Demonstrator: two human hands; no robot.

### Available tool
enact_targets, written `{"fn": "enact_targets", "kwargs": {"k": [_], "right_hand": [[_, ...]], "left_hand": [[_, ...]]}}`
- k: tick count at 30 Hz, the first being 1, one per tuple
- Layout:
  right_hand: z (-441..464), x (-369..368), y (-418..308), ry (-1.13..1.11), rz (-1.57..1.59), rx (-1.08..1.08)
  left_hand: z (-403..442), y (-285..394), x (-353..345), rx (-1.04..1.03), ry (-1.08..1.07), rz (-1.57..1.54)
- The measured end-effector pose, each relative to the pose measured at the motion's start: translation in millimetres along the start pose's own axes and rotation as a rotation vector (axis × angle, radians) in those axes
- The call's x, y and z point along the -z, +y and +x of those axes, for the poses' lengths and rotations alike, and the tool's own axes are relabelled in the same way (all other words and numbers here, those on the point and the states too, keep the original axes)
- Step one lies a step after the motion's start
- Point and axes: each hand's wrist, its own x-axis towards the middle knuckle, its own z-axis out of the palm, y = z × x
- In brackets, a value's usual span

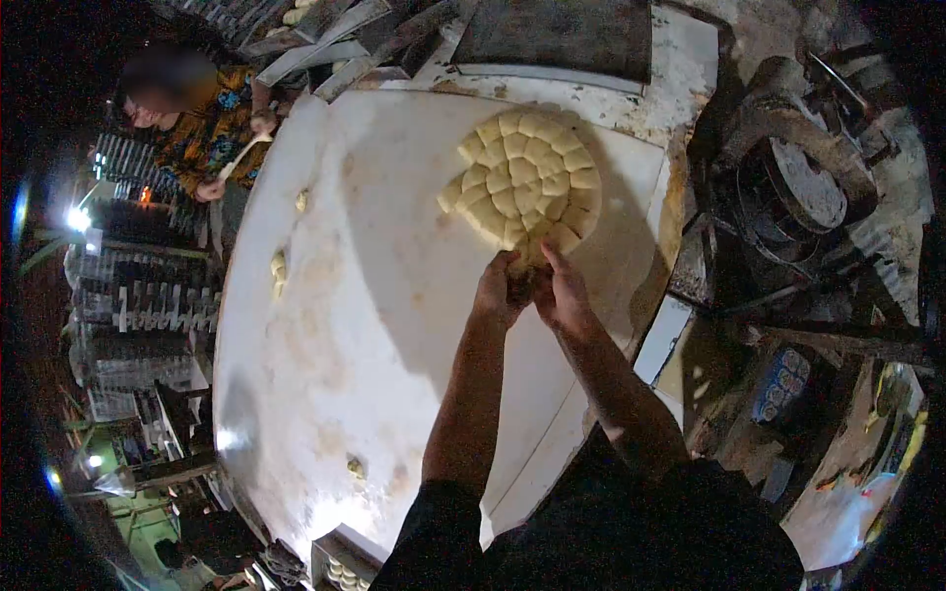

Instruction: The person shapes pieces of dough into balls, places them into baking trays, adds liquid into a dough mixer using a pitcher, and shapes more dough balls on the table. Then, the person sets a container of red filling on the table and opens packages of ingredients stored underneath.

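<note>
A round coil of pale dough (525, 169), cut into several chunks lying close together, sits on the white table (394, 286) toward its far right. Both hands meet at the coil's near edge, with the forearms reaching in from below. My left hand (498, 288) is closed, fingers curled inward at the dough. Beside it, my right hand (564, 291) is also closed, its thumb side against the nearest chunks. A bit of dough shows between the two hands; the fingertips underneath are hidden.
Small dough scraps (279, 271) lie on the table's left side. At the far left, a person (202, 128) holds a strip of dough. Dark trays (552, 39) are at the back. On the right stands a round metal container (803, 182). A box with dough pieces (345, 571) is at the bottom.
</note>
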Motion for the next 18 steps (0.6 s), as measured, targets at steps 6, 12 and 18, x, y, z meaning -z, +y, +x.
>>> {"fn": "enact_targets", "kwargs": {"k": [6, 12, 18], "right_hand": [[-47, -17, -108, 0.249, 0.220, -0.820], [-200, -22, -119, 0.331, 0.025, -0.849], [-379, -40, -118, -0.420, -0.528, -0.289]], "left_hand": [[-51, -37, 41, -0.205, -0.089, 0.312], [-182, -114, 110, -0.616, -0.068, 0.177], [-364, -159, 215, -0.744, 0.367, 0.308]]}}
